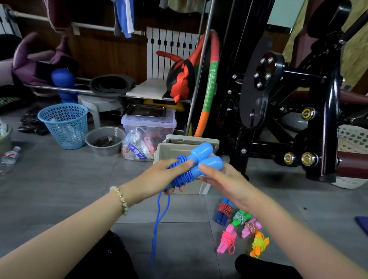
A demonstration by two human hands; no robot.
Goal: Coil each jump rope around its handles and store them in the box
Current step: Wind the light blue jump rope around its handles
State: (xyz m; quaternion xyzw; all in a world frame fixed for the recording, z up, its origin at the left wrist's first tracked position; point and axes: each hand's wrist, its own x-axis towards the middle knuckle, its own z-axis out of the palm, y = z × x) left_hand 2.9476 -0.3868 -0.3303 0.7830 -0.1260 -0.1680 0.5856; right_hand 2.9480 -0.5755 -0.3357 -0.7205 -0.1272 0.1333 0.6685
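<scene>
- The blue jump rope (195, 161) is held in the air just in front of the box (174, 149). Its two bulb-ended handles are laid side by side, and several turns of thin cord are wound around them.
- The handles are judged light, hard and a little slippery. The cord looks soft and springy, so the turns should be kept pressed.
- The left grip (166, 174) is closed around the wound middle.
- The right grip (225, 180) pinches near the thick ends.
- A loose tail (157, 219) hangs to the floor (69, 186).
</scene>
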